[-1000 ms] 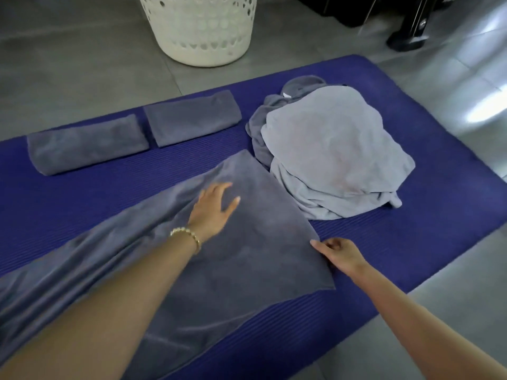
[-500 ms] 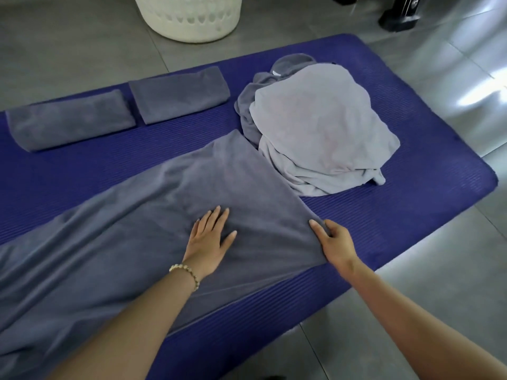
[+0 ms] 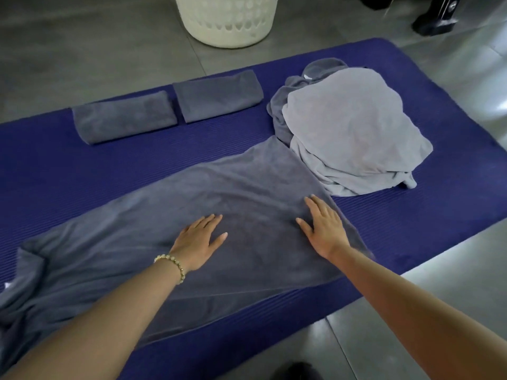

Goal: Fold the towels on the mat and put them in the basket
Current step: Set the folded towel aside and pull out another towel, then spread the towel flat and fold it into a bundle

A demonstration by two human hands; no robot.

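A long dark grey towel [image 3: 153, 229] lies spread along the blue mat [image 3: 411, 215], folded lengthwise, its left end rumpled. My left hand [image 3: 199, 239] rests flat on its middle, fingers straight. My right hand [image 3: 323, 229] lies flat on the towel's right end, fingers straight. Two folded dark grey towels [image 3: 124, 116] [image 3: 218, 96] sit side by side at the mat's far edge. A heap of unfolded towels [image 3: 351, 127], light grey on top of a darker one, lies at the right. The white perforated basket [image 3: 227, 20] stands on the floor beyond the mat.
Grey tiled floor [image 3: 82, 50] surrounds the mat. A black stand base [image 3: 436, 20] sits at the far right corner. A dark object [image 3: 293, 371] shows at the bottom edge, just off the mat's near side.
My right hand let go of the towel's right edge and now lies flat on the towel. My left hand slid back toward me along the towel, still flat.
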